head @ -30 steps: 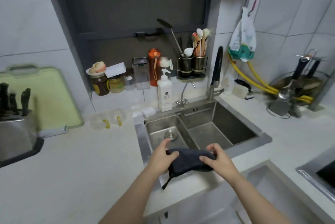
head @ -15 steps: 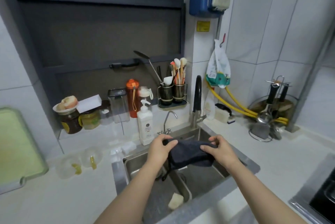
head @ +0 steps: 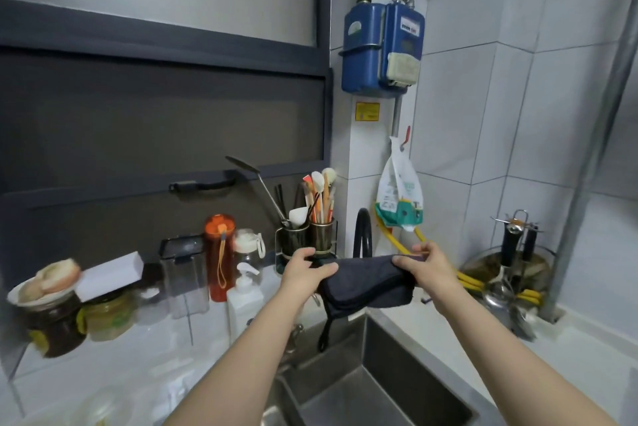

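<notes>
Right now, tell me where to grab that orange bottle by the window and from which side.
Probably grip the orange bottle round its cap end, coming from above: it stands upright, with the clear container and the white-lidded bottle close on either side.

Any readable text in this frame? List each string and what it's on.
Nothing reads clearly enough to quote.
On the meter: white label, red and dark print, too blurred.
On the sticker below it: yellow, print too small.
On the bag: green print, blurred.
On the jar: yellow label, blurred.
On the cloth: no print shows.
</notes>
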`<state>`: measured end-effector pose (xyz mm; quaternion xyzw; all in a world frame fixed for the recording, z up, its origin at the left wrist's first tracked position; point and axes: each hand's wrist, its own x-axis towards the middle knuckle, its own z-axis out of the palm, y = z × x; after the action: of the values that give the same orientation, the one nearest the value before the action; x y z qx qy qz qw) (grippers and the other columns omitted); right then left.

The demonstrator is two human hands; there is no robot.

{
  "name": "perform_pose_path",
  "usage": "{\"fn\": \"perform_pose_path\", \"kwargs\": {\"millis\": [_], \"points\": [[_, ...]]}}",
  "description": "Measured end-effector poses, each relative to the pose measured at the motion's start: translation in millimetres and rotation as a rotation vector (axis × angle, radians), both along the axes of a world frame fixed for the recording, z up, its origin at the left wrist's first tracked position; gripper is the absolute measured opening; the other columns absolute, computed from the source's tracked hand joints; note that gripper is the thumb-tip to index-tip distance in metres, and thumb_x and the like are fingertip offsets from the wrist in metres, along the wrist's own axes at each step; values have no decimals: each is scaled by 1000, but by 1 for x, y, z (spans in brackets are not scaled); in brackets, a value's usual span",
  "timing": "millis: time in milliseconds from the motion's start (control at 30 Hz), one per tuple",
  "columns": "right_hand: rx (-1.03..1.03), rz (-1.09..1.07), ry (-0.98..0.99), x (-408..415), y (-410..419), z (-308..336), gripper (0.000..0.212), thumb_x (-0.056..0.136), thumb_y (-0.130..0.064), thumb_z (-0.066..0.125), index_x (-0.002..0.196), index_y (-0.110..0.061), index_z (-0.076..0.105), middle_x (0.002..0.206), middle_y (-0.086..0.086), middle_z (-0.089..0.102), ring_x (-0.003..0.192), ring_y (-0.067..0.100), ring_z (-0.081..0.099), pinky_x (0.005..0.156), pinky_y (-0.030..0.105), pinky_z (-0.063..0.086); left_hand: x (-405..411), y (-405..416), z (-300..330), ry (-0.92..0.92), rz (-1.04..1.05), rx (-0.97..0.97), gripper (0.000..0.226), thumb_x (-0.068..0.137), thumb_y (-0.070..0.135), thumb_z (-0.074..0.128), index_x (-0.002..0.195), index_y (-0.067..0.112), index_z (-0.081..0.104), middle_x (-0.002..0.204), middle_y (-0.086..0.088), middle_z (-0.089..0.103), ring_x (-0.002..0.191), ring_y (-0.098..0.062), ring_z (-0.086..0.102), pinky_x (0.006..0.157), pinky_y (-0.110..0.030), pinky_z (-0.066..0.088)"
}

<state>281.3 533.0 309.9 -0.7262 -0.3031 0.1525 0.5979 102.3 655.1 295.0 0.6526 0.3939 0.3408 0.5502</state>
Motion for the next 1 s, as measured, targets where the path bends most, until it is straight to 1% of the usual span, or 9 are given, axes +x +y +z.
{"fn": "perform_pose_path", "kwargs": {"millis": [133,300,433,567,700,767,833,900,1000], "points": [[51,-17,-23,34,25,20,39,75,-16,76,99,-11,47,96,7,54,85,23,54,72,35,46,28,23,25,-46,-4,24,68,81,10,72,140,11,38,137,-17,46,123,-29,49,95,-32,43],[63,11,3,90,65,32,39,70,-14,80,88,-15,45,99,15,58,84,29,59,73,39,52,72,60,49,-75,69,65,59,82,10,72,134,9,43,113,-10,56,101,-24,58,93,-34,47],[112,69,22,120,97,41,39,74,-8,77,94,-9,43,82,4,52,67,18,53,51,20,48,105,90,62,-26,165,121,60,82,8,71,135,8,44,116,-13,60,99,-24,58,97,-39,48],[74,107,2,145,131,42,40,67,-16,82,80,-19,44,84,3,54,84,28,58,79,41,53,125,120,62,31,246,136,54,84,10,70,132,11,46,120,-13,62,106,-27,59,96,-41,48],[43,123,-12,159,149,33,38,70,-15,80,92,-10,49,85,3,54,85,25,55,82,39,50,139,133,44,12,258,94,53,84,6,68,132,6,46,112,-12,58,97,-23,56,86,-30,44],[69,132,60,163,152,18,34,73,-12,78,93,-8,50,87,7,54,80,22,53,74,33,50,143,135,32,26,266,70,55,84,7,69,134,7,46,116,-14,58,96,-23,56,84,-28,42],[106,162,182,165,152,-1,30,77,-10,75,93,-7,50,90,9,54,77,21,53,60,24,49,147,134,21,2,258,28,50,85,4,67,131,5,47,102,-9,59,88,-21,57,75,-25,44],[159,200,340,166,156,-22,25,79,-10,72,94,-6,52,96,14,56,80,24,55,58,27,47,150,130,12,-43,257,-24,48,87,-1,63,131,5,47,93,-6,57,86,-21,56,64,-21,44],[213,235,551,161,165,-46,25,81,-9,70,98,-1,54,97,19,59,85,28,58,64,33,49,159,129,-6,-65,275,-85,50,85,-2,64,132,4,46,105,-15,58,94,-25,57,80,-31,49]]}}
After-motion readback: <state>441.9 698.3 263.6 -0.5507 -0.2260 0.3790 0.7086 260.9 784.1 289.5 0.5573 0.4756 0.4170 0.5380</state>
